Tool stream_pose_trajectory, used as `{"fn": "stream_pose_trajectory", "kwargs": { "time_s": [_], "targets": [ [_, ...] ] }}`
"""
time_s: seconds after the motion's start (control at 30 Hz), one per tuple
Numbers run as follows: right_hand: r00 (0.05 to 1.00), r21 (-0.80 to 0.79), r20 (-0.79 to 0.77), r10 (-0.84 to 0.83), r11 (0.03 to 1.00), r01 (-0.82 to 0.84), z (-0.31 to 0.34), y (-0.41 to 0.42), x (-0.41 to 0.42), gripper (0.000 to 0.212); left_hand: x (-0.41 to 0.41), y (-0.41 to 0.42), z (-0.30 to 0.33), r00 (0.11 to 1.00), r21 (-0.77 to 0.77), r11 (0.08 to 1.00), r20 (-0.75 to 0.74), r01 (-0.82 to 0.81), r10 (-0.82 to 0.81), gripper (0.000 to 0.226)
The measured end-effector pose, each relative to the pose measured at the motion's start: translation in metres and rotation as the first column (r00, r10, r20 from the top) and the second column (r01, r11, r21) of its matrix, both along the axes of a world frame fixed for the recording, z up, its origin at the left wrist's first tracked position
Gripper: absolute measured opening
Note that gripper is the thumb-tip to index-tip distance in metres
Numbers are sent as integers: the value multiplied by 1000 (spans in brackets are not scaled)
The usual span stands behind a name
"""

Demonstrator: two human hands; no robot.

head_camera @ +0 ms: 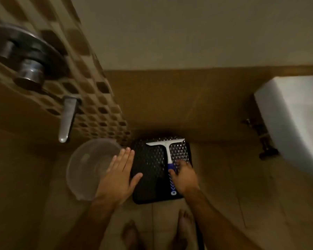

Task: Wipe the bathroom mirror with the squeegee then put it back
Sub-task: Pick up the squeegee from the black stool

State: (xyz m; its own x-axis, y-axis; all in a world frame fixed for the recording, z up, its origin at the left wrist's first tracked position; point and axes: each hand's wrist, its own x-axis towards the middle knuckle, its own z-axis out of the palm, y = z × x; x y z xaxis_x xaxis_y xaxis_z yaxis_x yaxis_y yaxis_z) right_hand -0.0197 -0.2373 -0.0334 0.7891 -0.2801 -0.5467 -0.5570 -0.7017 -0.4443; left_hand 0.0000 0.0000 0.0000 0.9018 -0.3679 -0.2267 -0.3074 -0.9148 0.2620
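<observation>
The squeegee (167,150) lies flat on a black perforated stool top (150,170) on the floor, its white blade at the far end and its blue and white handle pointing toward me. My right hand (185,176) rests just right of the handle with the thumb across it. The fingers are spread on the stool and blurred, not wrapped around the handle. My left hand (119,175) hovers flat and open over the stool's left edge, holding nothing. The mirror is not in view.
A clear plastic bowl (87,168) sits on the floor left of the stool, partly under my left hand. A tap spout (67,120) and valve knob (28,73) stick out of the tiled wall on the left. A white basin (293,120) hangs at right. My bare feet (157,233) stand below.
</observation>
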Motion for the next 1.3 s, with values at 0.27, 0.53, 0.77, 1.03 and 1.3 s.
{"fn": "stream_pose_trajectory", "kwargs": {
  "time_s": [0.27, 0.53, 0.77, 1.03, 1.3],
  "targets": [
    [963, 99, -122, -242, 962, 254, -86, 6, -1, 52, -15, -24, -58, 999, -37, 998, -27, -44, 43, 81],
    [959, 54, -56, -278, 958, 281, -103, 21, 10, 42, -15, -24, -68, 999, -28, 998, 6, -53, 53, 81],
    [943, 267, -15, -333, 907, 324, -76, 23, 4, 23, -7, -21, -47, 998, -24, 999, 28, -47, 48, 84],
    [890, 293, 221, -399, 897, 330, 57, -6, -3, 30, 29, -40, 71, 989, -62, 998, 148, 26, -17, 84],
    [719, 237, 559, -414, 910, 340, 237, -44, 19, 27, 85, -84, 237, 874, -64, 975, 460, 211, -159, 80]
  ]
}}
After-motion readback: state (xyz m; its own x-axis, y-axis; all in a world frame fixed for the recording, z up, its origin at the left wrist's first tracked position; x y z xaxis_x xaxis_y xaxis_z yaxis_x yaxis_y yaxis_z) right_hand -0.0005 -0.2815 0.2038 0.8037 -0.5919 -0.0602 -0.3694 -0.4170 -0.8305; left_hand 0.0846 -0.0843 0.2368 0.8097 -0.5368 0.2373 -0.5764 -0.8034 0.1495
